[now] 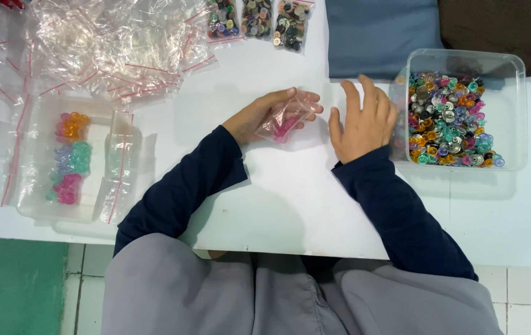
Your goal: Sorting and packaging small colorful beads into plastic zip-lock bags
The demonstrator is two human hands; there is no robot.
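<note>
Clear plastic everywhere on the white table point(290, 198). At centre frame I see the left hand point(259, 115) holding a small clear zip bag point(284, 119) with pink buttons inside; its fingers point(305, 99) are curled round the bag and pinch its upper edge. The bag sits just above the table surface, tilted.

The right hand point(364, 121) lies palm down just right of the bag, not touching it. Its fingers point(371, 93) are spread and hold nothing; the fingertips reach toward the left wall of a clear plastic tub point(464, 59) at right of frame. The tub is filled with mixed coloured buttons point(451, 121): green, orange, pink, silver.

Left of frame: a shallow clear tray point(36, 208) carrying small bags of buttons sorted by colour point(70, 161), orange at top, then lilac and green, pink lowest. Upper left: a loose heap of empty zip bags point(104, 43) with red seal strips. Top centre: three filled bags of mixed buttons point(256, 18) in a row. Both sleeves are dark blue.
</note>
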